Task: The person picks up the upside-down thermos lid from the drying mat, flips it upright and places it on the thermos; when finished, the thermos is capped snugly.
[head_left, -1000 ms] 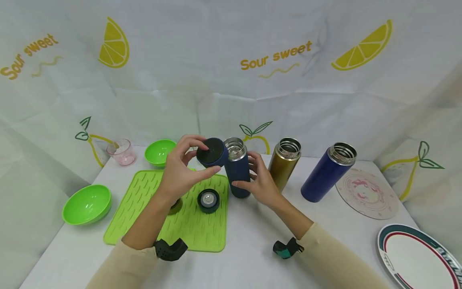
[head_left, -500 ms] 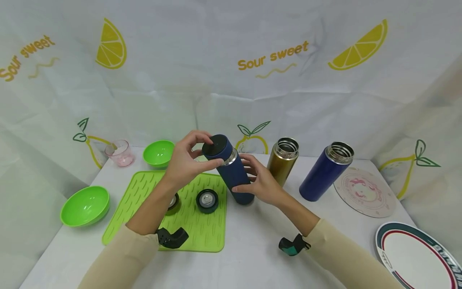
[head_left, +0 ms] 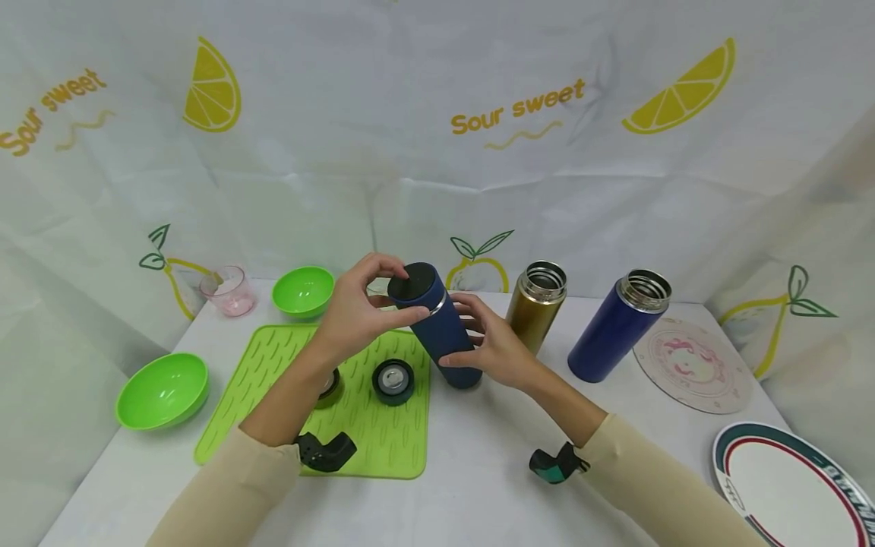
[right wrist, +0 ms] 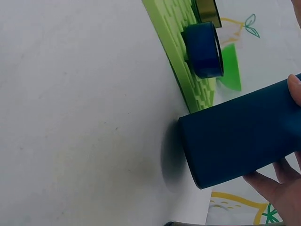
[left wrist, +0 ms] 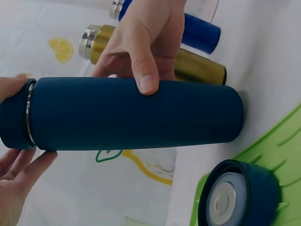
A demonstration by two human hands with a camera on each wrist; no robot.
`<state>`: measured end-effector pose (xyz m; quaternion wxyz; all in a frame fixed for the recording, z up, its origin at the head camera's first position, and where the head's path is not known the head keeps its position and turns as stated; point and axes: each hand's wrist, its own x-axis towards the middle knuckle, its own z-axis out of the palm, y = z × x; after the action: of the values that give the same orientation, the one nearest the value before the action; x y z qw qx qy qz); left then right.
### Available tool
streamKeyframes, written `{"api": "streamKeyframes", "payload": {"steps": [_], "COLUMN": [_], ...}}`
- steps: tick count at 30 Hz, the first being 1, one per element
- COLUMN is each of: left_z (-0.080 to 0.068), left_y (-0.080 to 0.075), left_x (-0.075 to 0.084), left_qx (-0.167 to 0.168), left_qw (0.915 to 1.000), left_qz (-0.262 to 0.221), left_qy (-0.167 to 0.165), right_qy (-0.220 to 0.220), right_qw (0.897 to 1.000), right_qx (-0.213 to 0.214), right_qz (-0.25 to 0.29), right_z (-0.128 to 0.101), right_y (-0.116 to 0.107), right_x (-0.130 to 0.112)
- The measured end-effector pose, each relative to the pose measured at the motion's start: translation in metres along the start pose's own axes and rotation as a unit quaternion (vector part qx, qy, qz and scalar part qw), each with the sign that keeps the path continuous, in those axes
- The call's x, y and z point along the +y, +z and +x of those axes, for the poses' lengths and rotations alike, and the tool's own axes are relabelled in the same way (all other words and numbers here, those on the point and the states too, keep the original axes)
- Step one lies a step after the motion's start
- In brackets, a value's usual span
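A navy vacuum bottle (head_left: 437,333) leans slightly left, its base at the right edge of the green mat (head_left: 369,448). My right hand (head_left: 494,342) grips its body from the right. At the top, my left hand (head_left: 355,308) holds the black-topped navy lid (head_left: 415,284) with thumb and fingers. The lid sits over the bottle's mouth; a thin silver ring (left wrist: 29,113) shows between them in the left wrist view. A blue lid (head_left: 393,381) lies inside-up on the mat. Beside it, an olive-gold lid (head_left: 331,389) is partly hidden by my left forearm.
A gold bottle (head_left: 535,310) and a royal-blue bottle (head_left: 608,338) stand uncapped to the right. Farther right lie a pink round mat (head_left: 690,380) and a white plate (head_left: 779,486). Green bowls (head_left: 162,395) and a pink glass (head_left: 229,292) are at the left.
My left hand has brought the navy lid right onto the bottle's mouth, and the silver neck is now nearly covered. The bottle has tilted left, with my right hand still gripping it.
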<state>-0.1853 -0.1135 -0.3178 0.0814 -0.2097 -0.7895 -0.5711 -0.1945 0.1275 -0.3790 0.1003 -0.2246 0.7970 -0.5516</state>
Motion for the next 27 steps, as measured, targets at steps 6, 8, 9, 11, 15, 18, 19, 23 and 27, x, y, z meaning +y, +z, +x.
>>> {"api": "streamKeyframes", "payload": {"steps": [6, 8, 9, 11, 15, 18, 19, 23, 27], "left_z": [0.003, 0.003, 0.004, 0.004, 0.006, 0.008, 0.009, 0.014, 0.02], "left_y": [-0.006, -0.009, -0.011, -0.015, -0.024, -0.028, -0.028, -0.028, -0.032], "left_x": [-0.002, -0.002, -0.002, -0.002, 0.001, 0.005, 0.007, 0.017, 0.025], "left_qx": [-0.038, -0.058, -0.07, -0.093, -0.13, -0.135, -0.132, -0.115, -0.144], "left_qw": [0.9991, 0.9978, 0.9968, 0.9943, 0.9902, 0.9909, 0.9909, 0.9846, 0.9795], "left_qz": [-0.02, -0.03, -0.037, -0.049, -0.051, -0.002, 0.025, 0.131, 0.141], "left_qy": [0.008, 0.011, 0.012, 0.013, 0.005, -0.002, -0.001, 0.009, 0.013], "right_qy": [0.018, 0.018, 0.017, 0.016, 0.016, 0.017, 0.017, 0.016, 0.015], "right_qw": [1.0, 1.0, 1.0, 1.0, 1.0, 0.999, 0.999, 0.999, 0.999], "right_qx": [-0.002, -0.005, -0.007, -0.01, -0.017, -0.022, -0.024, -0.032, -0.036], "right_qz": [-0.005, -0.005, -0.005, -0.006, -0.012, -0.017, -0.019, -0.022, -0.018], "right_z": [0.0, 0.0, 0.0, 0.0, 0.0, 0.001, 0.001, 0.001, 0.001], "right_y": [0.0, -0.001, -0.001, -0.002, -0.003, -0.003, -0.003, -0.003, -0.003], "right_x": [-0.002, -0.002, -0.002, -0.002, -0.003, -0.003, -0.003, -0.003, -0.004]}}
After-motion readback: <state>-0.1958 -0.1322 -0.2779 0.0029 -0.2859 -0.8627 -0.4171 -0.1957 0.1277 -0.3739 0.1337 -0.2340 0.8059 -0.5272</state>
